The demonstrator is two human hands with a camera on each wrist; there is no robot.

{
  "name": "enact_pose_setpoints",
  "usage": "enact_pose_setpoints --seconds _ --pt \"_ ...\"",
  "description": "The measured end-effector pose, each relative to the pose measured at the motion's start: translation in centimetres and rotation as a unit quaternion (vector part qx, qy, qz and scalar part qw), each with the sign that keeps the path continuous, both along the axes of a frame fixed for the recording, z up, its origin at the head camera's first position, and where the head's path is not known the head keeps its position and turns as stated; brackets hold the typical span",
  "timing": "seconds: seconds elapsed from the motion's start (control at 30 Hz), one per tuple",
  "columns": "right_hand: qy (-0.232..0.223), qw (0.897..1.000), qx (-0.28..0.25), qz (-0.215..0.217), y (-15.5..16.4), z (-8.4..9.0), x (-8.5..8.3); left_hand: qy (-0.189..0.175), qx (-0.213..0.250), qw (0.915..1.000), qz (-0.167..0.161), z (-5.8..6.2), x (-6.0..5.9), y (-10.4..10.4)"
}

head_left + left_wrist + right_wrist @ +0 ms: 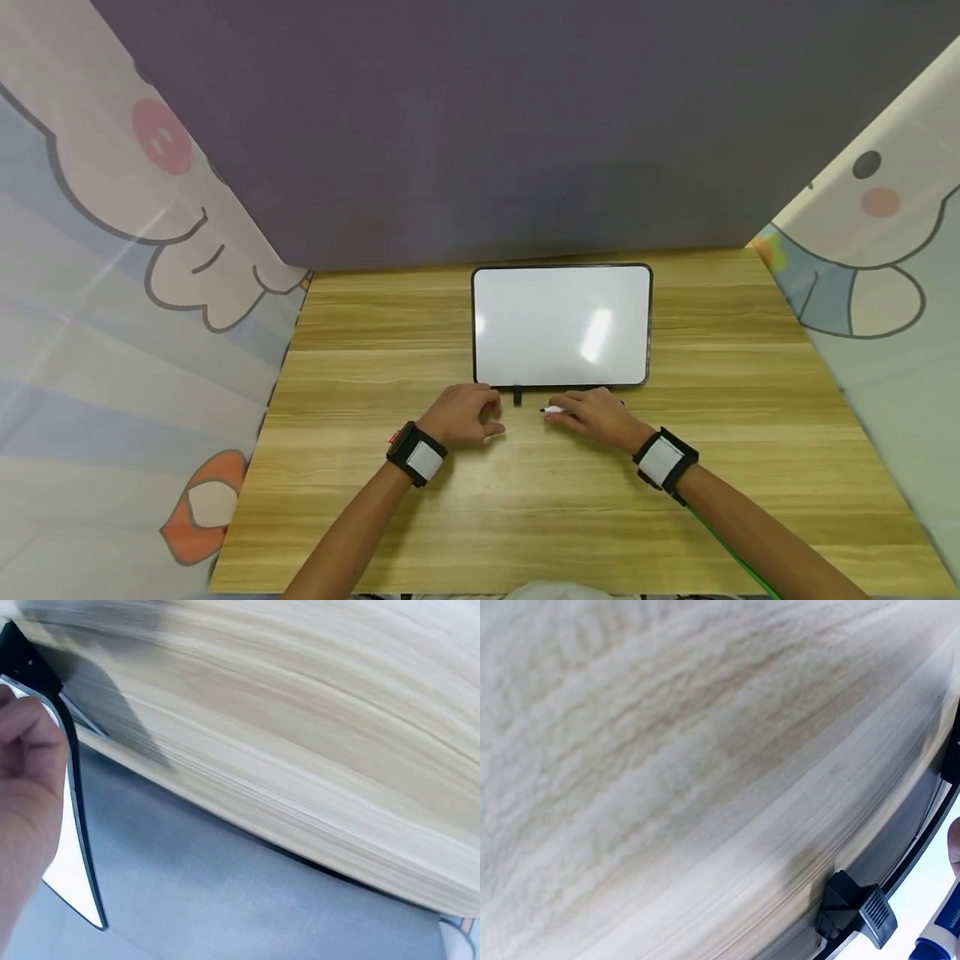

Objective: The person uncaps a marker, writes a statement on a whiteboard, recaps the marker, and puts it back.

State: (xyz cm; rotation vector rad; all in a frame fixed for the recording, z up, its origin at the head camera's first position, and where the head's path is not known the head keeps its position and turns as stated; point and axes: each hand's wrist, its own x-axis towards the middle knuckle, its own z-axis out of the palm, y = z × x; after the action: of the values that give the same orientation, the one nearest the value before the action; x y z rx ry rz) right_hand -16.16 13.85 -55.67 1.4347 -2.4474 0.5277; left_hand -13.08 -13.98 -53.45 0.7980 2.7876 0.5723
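From the head camera, a small whiteboard [561, 325] with a dark frame lies flat on the wooden desk [360, 500], toward its far edge, and both hands sit on the desk just in front of the board's near edge. The left hand [465, 414] rests with its fingers loosely curled near the board's lower left corner and holds nothing that shows. The right hand [596, 417] lies over a marker [553, 410], whose white barrel and dark tip stick out to the left from under the fingers; the fingers curl around it. A small black clip [517, 396] juts from the board's near edge, between the two hands. In the left wrist view (much blurred), the curled fingers [26, 772] lie close to the dark rim of the whiteboard [71, 862], with wood grain beyond; whether they touch the rim cannot be told. In the right wrist view, the clip [859, 913] stands out from the board's frame, and the marker's blue-and-white end [943, 937] shows at the lower right corner.
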Motion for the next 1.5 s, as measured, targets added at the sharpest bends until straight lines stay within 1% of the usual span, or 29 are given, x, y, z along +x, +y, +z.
enact_pose_setpoints --seconds 0.07,0.13,0.3,0.4,0.5,0.6,0.77,0.87,0.97,1.17,1.37,1.43,1.5 --pt "0.002 1.0 -0.002 0.002 -0.1 0.1 -0.1 -0.005 0.006 0.9999 -0.011 0.1 0.0 0.2" --pt "0.006 1.0 -0.002 0.002 -0.1 0.2 -0.1 -0.001 0.006 0.9998 -0.016 0.1 0.0 0.4" --pt "0.009 1.0 -0.002 -0.003 -0.2 0.4 -0.2 0.039 0.026 0.9987 -0.017 0.5 -0.2 1.2" --pt "0.005 1.0 -0.003 -0.001 -0.3 0.6 -0.2 0.054 0.036 0.9977 -0.016 0.8 -0.2 2.0" --pt "0.002 1.0 -0.005 0.008 -0.6 1.1 -0.1 0.056 0.043 0.9974 -0.016 1.2 -0.2 2.9" --pt "0.001 1.0 -0.007 0.016 -0.9 1.6 0.0 0.052 0.051 0.9972 -0.017 1.4 -0.2 3.6" --pt "-0.001 1.0 0.009 0.012 -1.1 1.9 0.1 0.051 0.051 0.9971 -0.023 0.9 -0.2 4.7" --pt "0.0 1.0 0.025 0.006 -1.1 1.8 0.1 0.059 0.046 0.9968 -0.026 0.5 -0.2 5.2" --pt "0.004 0.999 0.034 0.004 -1.2 1.8 0.1 0.062 0.051 0.9963 -0.028 0.3 -0.1 5.5" --pt "0.003 0.999 0.03 0.017 -1.4 1.7 0.0 0.062 0.065 0.9954 -0.033 0.0 -0.1 5.9" --pt "0.005 0.999 0.023 0.026 -1.5 1.6 0.0 0.071 0.076 0.9938 -0.041 -0.3 -0.1 6.0" --pt "0.005 0.999 0.015 0.031 -1.5 1.6 0.0 0.064 0.085 0.9935 -0.04 -0.3 -0.1 6.0" --pt "0.009 0.999 0.005 0.035 -1.6 1.6 0.0 0.039 0.108 0.9928 -0.034 -0.2 -0.1 6.0"
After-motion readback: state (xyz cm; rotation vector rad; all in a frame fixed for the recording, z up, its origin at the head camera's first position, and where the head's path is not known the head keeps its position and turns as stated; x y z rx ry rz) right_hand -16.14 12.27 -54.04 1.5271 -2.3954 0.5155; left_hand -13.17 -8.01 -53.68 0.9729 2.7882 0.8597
